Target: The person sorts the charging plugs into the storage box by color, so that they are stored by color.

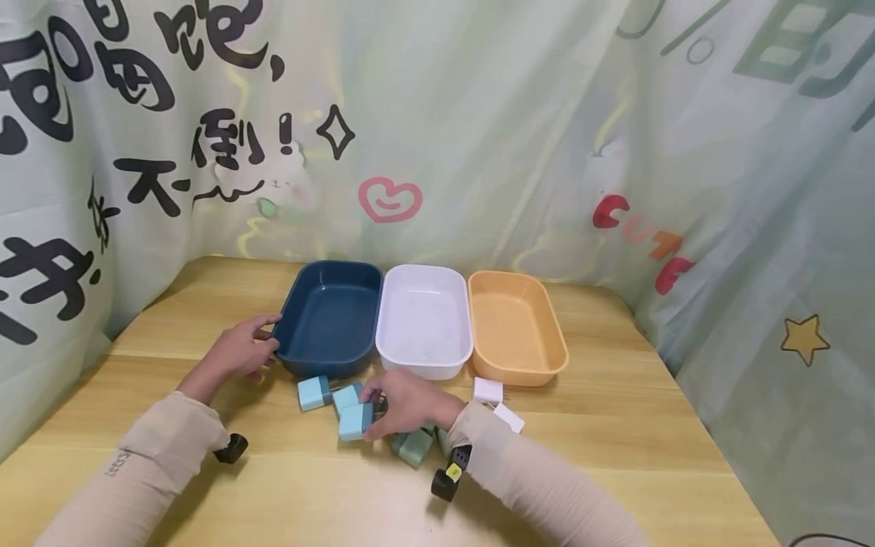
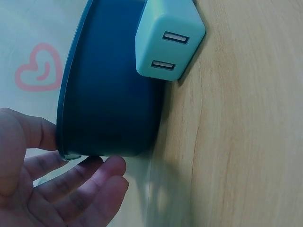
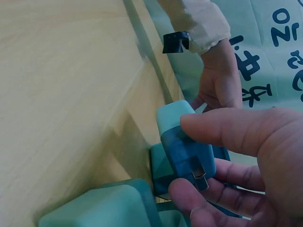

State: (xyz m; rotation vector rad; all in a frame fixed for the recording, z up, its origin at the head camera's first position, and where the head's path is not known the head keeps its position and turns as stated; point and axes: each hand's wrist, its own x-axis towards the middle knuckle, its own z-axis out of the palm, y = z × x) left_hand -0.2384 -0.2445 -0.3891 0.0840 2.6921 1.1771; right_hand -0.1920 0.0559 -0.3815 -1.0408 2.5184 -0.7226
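Observation:
My right hand (image 1: 409,400) pinches a light blue USB charger (image 1: 355,422) between thumb and fingers. In the right wrist view, the metal prongs of that charger (image 3: 187,146) point back toward the palm. My left hand (image 1: 244,347) touches the left rim of the dark blue tray (image 1: 330,315), its fingers loosely bent against the outside. Two other light blue chargers (image 1: 314,393) lie in front of this tray; one shows two USB ports in the left wrist view. Green chargers (image 1: 415,448) lie under my right hand, partly hidden by it.
A white tray (image 1: 424,319) stands beside the dark blue one, and an orange tray (image 1: 517,327) follows on its right. Two white chargers (image 1: 488,390) lie before the orange tray, near my right sleeve. Behind the wooden table (image 1: 615,425) hangs a printed curtain (image 1: 492,137).

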